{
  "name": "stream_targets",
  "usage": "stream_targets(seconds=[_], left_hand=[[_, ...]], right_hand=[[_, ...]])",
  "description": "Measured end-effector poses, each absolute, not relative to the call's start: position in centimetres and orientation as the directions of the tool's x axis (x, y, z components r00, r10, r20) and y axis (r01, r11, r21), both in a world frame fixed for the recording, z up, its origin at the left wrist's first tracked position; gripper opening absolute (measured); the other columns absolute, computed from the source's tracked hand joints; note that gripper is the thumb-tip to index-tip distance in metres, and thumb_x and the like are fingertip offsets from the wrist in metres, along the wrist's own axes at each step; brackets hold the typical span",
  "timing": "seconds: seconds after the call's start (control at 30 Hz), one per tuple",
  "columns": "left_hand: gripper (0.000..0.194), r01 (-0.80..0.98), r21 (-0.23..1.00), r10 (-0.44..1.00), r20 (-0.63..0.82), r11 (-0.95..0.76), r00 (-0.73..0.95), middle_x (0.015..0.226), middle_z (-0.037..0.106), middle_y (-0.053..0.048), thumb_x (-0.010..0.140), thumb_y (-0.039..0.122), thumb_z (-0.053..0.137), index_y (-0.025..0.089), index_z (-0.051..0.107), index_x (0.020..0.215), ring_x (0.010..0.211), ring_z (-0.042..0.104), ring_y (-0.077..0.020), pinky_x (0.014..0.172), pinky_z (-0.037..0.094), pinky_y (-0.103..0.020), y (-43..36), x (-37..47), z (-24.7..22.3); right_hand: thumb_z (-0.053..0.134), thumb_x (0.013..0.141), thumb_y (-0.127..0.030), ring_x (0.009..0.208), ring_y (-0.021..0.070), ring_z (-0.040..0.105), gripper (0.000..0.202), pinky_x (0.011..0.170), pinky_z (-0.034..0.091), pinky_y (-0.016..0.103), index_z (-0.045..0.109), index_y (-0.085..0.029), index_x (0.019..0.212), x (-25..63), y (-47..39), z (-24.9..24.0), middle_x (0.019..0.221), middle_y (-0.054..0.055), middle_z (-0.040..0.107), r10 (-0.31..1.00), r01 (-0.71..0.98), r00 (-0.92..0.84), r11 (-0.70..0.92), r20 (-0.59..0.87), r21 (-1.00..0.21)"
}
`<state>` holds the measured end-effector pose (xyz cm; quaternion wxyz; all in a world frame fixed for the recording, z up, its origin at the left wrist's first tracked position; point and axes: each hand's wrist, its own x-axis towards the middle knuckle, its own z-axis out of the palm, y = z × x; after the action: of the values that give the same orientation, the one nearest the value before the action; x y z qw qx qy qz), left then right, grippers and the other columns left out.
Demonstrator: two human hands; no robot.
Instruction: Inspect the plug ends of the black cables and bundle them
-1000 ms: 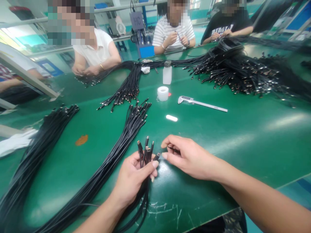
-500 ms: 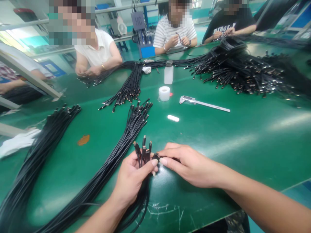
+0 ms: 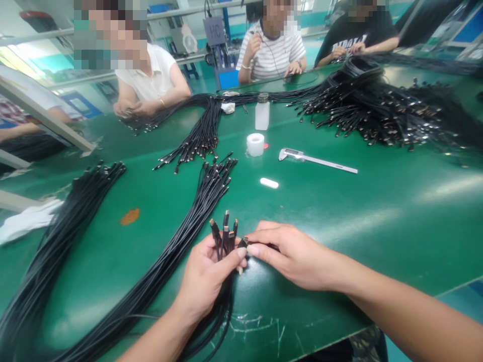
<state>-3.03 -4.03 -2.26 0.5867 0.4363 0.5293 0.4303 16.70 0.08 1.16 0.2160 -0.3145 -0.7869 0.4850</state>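
1. Our left hand (image 3: 206,274) is closed around a small bunch of black cables (image 3: 226,239) at the lower centre of the frame, connector ends pointing up.
2. Our right hand (image 3: 294,257), just to its right, has thumb and forefinger pinching a dark connector (image 3: 242,243) beside the left thumb.
3. We see a larger cable bundle (image 3: 166,251) running from the lower left towards the centre.
4. Above centre we have a white roll (image 3: 255,147), with a caliper (image 3: 320,162) to its right.

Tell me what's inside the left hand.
The left hand holds black cables: several plugs stick up above it, and cords show below. The stretch within the grip is covered.
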Motion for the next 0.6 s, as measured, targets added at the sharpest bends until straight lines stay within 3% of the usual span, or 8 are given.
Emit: stream_targets(seconds=[0.6], left_hand=[[0.031, -0.075, 0.956, 0.957, -0.278, 0.283, 0.079, 0.068, 0.068, -0.002, 0.079, 0.028, 0.079, 0.011, 0.06, 0.097, 0.059, 0.062, -0.0095, 0.058, 0.052, -0.016, -4.02, -2.92, -1.98]], right_hand=[[0.044, 0.102, -0.021, 0.088, 0.0133, 0.057, 0.03, 0.084, 0.043, 0.027, 0.069, -0.017, 0.086, 16.73, 0.3, 1.1, 0.092, 0.001, 0.069, 0.729, 0.301, -0.683, 0.344, 0.051, -0.89]])
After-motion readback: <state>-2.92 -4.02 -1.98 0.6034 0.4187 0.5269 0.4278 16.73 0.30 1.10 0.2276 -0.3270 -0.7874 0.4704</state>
